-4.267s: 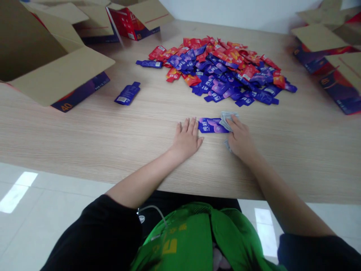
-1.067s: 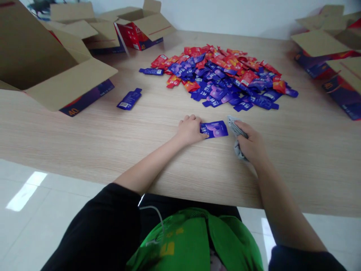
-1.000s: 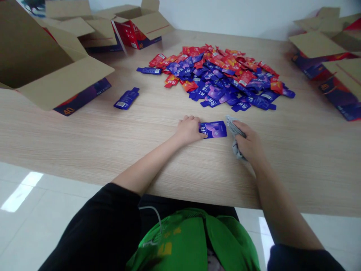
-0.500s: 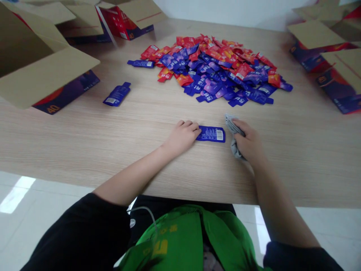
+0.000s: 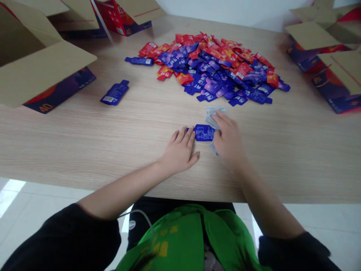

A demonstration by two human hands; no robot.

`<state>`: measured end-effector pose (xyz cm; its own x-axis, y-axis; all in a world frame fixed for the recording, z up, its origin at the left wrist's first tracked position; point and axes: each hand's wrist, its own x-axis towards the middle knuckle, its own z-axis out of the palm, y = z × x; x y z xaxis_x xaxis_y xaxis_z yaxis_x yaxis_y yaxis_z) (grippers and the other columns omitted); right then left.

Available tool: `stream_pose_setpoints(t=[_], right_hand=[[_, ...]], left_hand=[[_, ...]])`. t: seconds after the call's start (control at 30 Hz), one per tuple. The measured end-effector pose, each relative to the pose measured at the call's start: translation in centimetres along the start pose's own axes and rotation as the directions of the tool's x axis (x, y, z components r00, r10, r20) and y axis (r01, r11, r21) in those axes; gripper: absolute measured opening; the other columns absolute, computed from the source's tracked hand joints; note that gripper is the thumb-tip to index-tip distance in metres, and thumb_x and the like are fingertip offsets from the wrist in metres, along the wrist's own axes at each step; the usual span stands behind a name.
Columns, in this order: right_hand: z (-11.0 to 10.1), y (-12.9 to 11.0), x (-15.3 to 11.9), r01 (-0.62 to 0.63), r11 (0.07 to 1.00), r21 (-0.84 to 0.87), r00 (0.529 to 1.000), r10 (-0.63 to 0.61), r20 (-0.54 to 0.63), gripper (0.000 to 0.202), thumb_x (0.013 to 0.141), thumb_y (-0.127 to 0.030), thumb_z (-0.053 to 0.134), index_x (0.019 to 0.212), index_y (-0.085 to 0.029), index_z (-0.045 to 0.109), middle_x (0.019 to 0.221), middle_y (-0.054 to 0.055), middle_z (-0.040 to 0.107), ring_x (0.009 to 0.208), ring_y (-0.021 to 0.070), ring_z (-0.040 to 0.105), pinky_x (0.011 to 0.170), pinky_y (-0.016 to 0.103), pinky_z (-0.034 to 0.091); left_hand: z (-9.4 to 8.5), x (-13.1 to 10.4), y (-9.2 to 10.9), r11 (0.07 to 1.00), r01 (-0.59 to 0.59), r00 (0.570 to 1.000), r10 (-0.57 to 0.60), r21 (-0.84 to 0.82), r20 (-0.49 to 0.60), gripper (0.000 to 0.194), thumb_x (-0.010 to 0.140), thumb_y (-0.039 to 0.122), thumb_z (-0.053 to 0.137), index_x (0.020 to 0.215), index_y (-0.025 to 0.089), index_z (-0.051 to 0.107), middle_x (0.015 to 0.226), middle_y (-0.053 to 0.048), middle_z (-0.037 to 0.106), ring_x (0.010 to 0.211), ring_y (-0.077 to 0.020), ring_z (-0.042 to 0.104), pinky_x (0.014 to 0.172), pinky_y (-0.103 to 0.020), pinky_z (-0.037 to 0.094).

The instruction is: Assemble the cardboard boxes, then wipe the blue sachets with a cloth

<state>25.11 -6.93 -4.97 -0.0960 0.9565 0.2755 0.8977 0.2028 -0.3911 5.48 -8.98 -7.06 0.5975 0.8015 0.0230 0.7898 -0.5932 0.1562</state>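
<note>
A dark blue pouch [image 5: 204, 133] lies flat on the table, its narrow spout end to the left and its printed side up. My left hand [image 5: 180, 148] rests flat with the fingers stretched out, the fingertips over the spout end. Gripped in my right hand [image 5: 229, 141] is a grey cloth [image 5: 214, 114], which lies across the pouch's right end and hides it. This hand is slightly smeared by motion.
Beyond my hands lies a heap of red and blue pouches [image 5: 214, 67]. Single blue pouches lie left of it, one nearer [image 5: 115, 93], one by the heap [image 5: 139, 61]. Open cardboard boxes stand at the left [image 5: 60, 88] and right [image 5: 335, 90].
My right hand has moved left with the cloth, from beside the pouch onto its right end. The fingers of my left hand have straightened and flattened over the spout end.
</note>
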Motion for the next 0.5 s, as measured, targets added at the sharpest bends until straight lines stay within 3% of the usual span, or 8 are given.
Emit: stream_pose_setpoints(t=[0.1, 0.2, 0.37, 0.5], right_hand=[[2.0, -2.4, -0.1, 0.095, 0.978, -0.185, 0.989, -0.071, 0.132, 0.051, 0.096, -0.016, 0.04, 0.144, -0.016, 0.058, 0.161, 0.007, 0.045, 0.133, 0.0374, 0.048, 0.105, 0.055, 0.044], [2.7, -2.6, -0.4, 0.17, 0.96, -0.224, 0.975, -0.131, 0.177, 0.051, 0.098, -0.023, 0.042, 0.148, -0.016, 0.054, 0.163, 0.005, 0.041, 0.134, 0.0395, 0.044, 0.104, 0.056, 0.043], [1.8, 0.1, -1.0, 0.076, 0.976, -0.204, 0.99, -0.05, 0.132, 0.055, 0.095, -0.019, 0.043, 0.149, -0.014, 0.052, 0.162, 0.008, 0.042, 0.14, 0.0404, 0.039, 0.111, 0.058, 0.039], [1.3, 2.7, -2.0, 0.055, 0.988, -0.144, 0.994, -0.041, 0.1, 0.058, 0.095, -0.017, 0.038, 0.152, -0.011, 0.046, 0.162, 0.016, 0.041, 0.146, 0.0359, 0.039, 0.118, 0.059, 0.033]], left_hand=[[0.0, 0.1, 0.3, 0.999, 0.037, 0.999, -0.037, -0.006, 0.027, 0.078, 0.098, 0.05, 0.044, 0.156, -0.002, 0.036, 0.165, -0.022, 0.03, 0.154, -0.0383, 0.026, 0.124, -0.051, 0.024], [-0.3, 0.1, 0.5, 0.998, 0.058, 0.997, -0.058, 0.004, 0.054, 0.079, 0.099, 0.05, 0.044, 0.157, -0.003, 0.033, 0.166, -0.022, 0.029, 0.155, -0.0354, 0.024, 0.126, -0.049, 0.021], [-0.6, 0.3, 0.7, 0.995, 0.096, 0.989, -0.099, 0.032, 0.107, 0.075, 0.103, 0.05, 0.038, 0.159, 0.0, 0.029, 0.168, -0.019, 0.024, 0.157, -0.0331, 0.022, 0.126, -0.049, 0.021], [-0.7, 0.4, 0.6, 0.995, 0.099, 0.987, -0.101, 0.019, 0.128, 0.076, 0.103, 0.052, 0.038, 0.161, 0.003, 0.027, 0.169, -0.018, 0.023, 0.157, -0.0324, 0.02, 0.127, -0.048, 0.02]])
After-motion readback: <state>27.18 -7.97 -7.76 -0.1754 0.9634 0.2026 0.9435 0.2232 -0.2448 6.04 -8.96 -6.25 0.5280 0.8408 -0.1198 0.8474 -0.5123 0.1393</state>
